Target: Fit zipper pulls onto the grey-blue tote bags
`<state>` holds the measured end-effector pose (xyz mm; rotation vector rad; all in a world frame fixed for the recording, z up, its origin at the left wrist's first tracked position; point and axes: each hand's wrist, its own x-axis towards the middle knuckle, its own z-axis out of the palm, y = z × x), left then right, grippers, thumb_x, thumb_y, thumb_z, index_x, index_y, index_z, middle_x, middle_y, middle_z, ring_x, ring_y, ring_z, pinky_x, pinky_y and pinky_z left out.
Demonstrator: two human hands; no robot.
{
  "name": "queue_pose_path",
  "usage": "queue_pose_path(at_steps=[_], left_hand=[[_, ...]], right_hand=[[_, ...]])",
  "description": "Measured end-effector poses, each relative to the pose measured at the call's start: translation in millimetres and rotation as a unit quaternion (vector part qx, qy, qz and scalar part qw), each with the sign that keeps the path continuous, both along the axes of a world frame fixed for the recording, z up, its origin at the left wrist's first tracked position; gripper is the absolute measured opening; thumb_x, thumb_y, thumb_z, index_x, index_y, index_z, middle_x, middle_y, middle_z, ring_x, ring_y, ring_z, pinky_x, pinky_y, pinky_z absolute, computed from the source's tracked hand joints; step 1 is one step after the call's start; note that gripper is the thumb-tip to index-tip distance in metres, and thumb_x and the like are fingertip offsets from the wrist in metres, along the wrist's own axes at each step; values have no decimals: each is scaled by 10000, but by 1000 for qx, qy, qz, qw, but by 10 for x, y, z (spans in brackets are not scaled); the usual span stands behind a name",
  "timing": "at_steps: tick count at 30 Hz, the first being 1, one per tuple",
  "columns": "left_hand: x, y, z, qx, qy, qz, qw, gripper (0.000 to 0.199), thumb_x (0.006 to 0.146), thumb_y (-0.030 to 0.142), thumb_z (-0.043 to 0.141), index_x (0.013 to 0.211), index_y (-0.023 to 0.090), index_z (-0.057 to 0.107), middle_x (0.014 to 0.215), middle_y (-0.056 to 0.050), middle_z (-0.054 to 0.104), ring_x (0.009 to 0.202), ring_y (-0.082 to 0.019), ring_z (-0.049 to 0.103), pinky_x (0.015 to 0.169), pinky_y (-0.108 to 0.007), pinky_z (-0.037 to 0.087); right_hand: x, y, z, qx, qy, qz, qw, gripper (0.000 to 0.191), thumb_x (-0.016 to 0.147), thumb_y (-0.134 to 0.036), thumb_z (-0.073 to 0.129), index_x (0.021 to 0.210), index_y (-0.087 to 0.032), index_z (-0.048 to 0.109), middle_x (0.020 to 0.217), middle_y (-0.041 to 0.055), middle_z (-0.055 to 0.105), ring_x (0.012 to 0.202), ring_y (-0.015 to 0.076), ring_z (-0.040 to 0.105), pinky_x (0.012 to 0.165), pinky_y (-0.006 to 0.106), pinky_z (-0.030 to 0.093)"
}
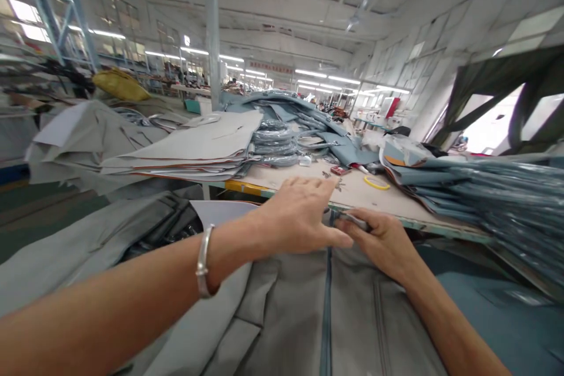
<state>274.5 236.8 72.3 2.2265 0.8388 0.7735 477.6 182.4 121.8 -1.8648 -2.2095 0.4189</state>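
A grey sheet of material with a blue strip running down its middle hangs toward me from the table's front edge. My left hand, with a silver bangle at the wrist, is stretched out flat over the top of the sheet, its thumb apart from the fingers. Beside it on the right, my right hand is closed on the sheet's top edge near the end of the blue strip. A small dark, shiny part shows at its fingers; what it is stays unclear.
On the table lie a stack of grey sheets, a small red box, a yellow ring and bundled blue-grey pieces at the right. More grey material lies at the left. A post rises behind.
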Motion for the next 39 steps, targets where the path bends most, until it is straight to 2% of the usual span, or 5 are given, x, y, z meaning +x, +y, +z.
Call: queue_pose_path(at_steps=[6,16,22,33,39], left_hand=[[178,-307,-334,18,-110,58,992,256,999,375,493,924,173,632,970,-38,691,1007,-202,611,1189,-481,188],[186,-371,-394,45,-146,76,985,704,805,660,661,1263,143,523,1266,-129,623,1224,-294,533,1214,-512,4],[258,-81,-594,-75,-151,-74,983,257,990,374,481,871,187,610,774,25,619,735,-135,551,875,-270,413],[289,115,-743,-314,-268,-160,897,334,961,425,457,765,158,501,699,33,393,670,-108,363,612,-219,310],[432,100,-1056,-390,-287,-120,867,326,940,427,515,765,154,539,659,46,383,615,-93,325,563,-216,268]], right_hand=[[-81,-80,216,-9,-49,66,997,322,935,-387,513,723,-182,643,723,17,572,708,169,537,653,267,366],[-28,-202,155,95,-68,45,992,246,976,-313,490,833,-187,646,812,7,649,757,157,592,698,265,371],[60,-158,-76,17,23,59,998,214,992,-311,503,918,-191,664,846,-8,642,781,137,582,720,232,400],[181,53,-379,-136,137,-12,981,308,964,-471,541,942,-180,641,820,-6,609,735,140,531,655,222,419],[182,-6,-714,6,74,17,997,142,976,-269,556,884,-184,621,753,-2,608,655,120,546,594,216,413]])
